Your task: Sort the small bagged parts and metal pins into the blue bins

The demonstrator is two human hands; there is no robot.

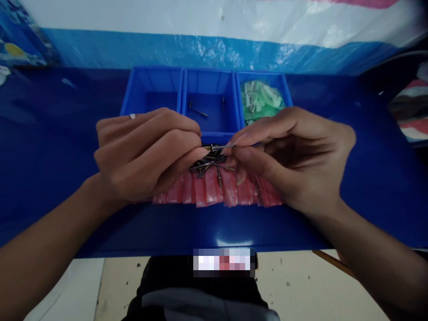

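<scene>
A blind rivet (219, 147) with a brass-coloured body and a thin grey pin stretches level between my two hands. My left hand (150, 154) pinches its thick end between thumb and fingers. The tip of the pin is held by my right hand (287, 156), thumb against forefinger. Just below lies a pile of similar rivets (203, 167), partly hidden by my fingers. They rest on a row of red plastic bags (214, 191) along the near side of the table.
Three blue bins stand behind my hands: a left bin (155, 73), a middle bin (209, 78) with a few loose rivets (200, 113), and a right bin (287, 89) holding a bag of pale pieces (262, 98). The blue table (67, 142) ends near my lap.
</scene>
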